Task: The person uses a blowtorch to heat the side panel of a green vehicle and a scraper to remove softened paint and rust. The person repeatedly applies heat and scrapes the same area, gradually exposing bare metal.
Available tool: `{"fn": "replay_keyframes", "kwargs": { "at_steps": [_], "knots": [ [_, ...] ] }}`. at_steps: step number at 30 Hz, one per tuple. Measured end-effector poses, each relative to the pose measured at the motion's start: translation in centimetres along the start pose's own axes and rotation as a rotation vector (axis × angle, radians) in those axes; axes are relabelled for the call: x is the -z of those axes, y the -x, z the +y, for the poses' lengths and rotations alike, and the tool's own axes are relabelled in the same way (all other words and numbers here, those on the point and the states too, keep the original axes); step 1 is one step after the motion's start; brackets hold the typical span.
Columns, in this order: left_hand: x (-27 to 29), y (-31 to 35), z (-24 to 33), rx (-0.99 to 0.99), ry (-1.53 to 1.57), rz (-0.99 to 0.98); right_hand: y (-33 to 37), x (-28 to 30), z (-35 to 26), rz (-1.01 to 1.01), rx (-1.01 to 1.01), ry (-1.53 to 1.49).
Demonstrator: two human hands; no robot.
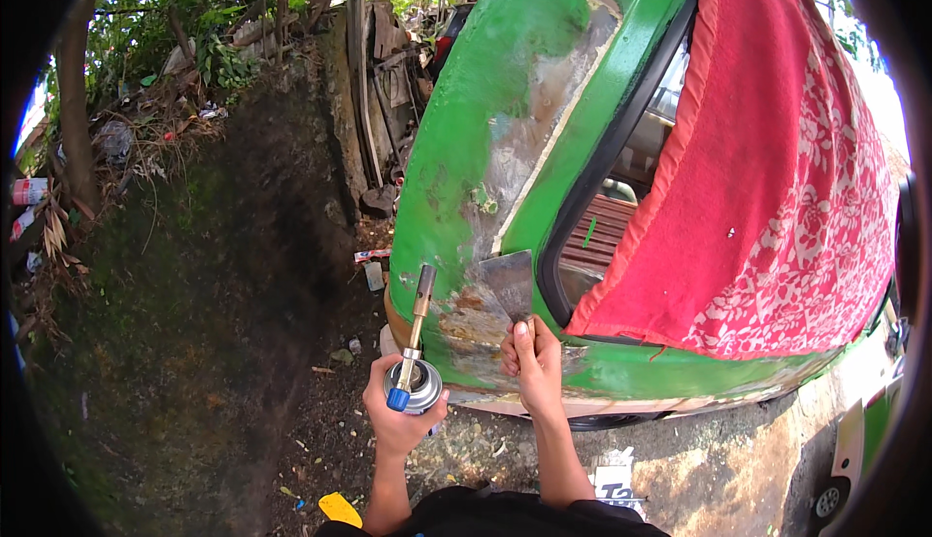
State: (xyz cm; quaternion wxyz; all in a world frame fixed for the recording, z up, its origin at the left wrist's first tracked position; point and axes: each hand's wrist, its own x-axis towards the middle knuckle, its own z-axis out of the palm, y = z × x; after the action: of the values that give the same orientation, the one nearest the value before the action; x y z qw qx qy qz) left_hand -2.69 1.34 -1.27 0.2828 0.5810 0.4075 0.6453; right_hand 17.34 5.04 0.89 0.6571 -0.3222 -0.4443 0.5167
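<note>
My left hand (396, 425) is closed around the canister of a gas torch (419, 328). The torch has a metal nozzle pointing up and away from me, and a blue knob. In my right hand (534, 362) is a scraper (510, 280) with a wide flat metal blade, gripped by its handle. The blade lies at the green vehicle body (442, 168), beside the lower corner of the window; whether it touches cannot be told. Around it the paint is stripped in patches, with a bare, rusty area (476, 328) below and a grey strip running upward. No flame shows at the nozzle.
A red floral cloth (738, 178) drapes over the window (621, 187) on the right. A mossy dirt bank (184, 314) with plants and litter rises on the left. Wooden posts (364, 81) stand behind. A yellow piece (339, 509) lies near my feet, and another vehicle part (854, 450) is lower right.
</note>
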Motion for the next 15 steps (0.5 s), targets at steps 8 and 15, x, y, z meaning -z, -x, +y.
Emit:
{"fn": "replay_keyframes", "kwargs": {
  "at_steps": [8,15],
  "knots": [
    [0.3,0.4,1.5,-0.034,-0.036,-0.017,0.0,-3.2,1.2,-0.035,-0.019,-0.127],
    [0.6,0.9,1.2,-0.038,-0.060,0.005,-0.4,-5.0,2.0,0.050,0.004,-0.187]
  ]
}}
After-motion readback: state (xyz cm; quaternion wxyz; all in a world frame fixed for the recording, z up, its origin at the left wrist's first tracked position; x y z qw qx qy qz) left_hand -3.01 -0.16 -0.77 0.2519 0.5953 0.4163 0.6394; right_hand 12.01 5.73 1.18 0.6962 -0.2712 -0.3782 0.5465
